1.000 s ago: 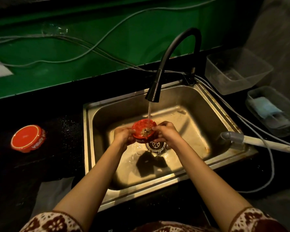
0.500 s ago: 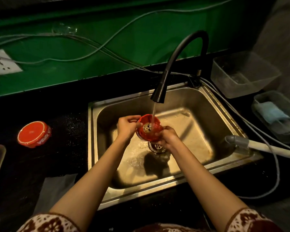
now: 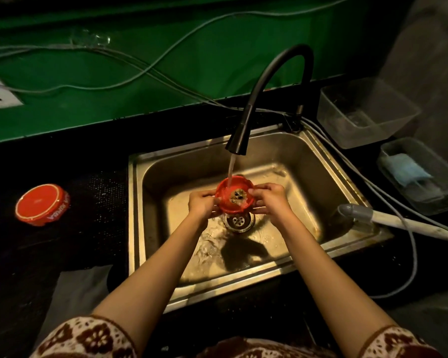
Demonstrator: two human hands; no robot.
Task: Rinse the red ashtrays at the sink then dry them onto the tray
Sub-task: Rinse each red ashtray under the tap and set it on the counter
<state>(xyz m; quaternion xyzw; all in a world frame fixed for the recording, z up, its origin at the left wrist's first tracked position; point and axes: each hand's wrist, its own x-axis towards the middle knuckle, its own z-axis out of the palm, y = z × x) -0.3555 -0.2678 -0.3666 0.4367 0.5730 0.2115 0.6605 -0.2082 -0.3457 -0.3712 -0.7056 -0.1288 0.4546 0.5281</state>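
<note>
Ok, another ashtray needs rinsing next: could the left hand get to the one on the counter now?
Likely yes, once freed: the left hand grips the ashtray under the tap, but the counter ashtray lies unobstructed to its left.

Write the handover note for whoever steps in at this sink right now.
Left hand grips the ashtray by its left rim, and the right hand grips its right rim.
The ashtray is held over the drain in the sink, with the faucet running into it.
Done: rinsing has begun, but dark residue sits in its middle.
Left: rinse it clean, rinse the second ashtray lying on the counter left of the sink, then dry both onto the tray, which is not clearly in view.
</note>
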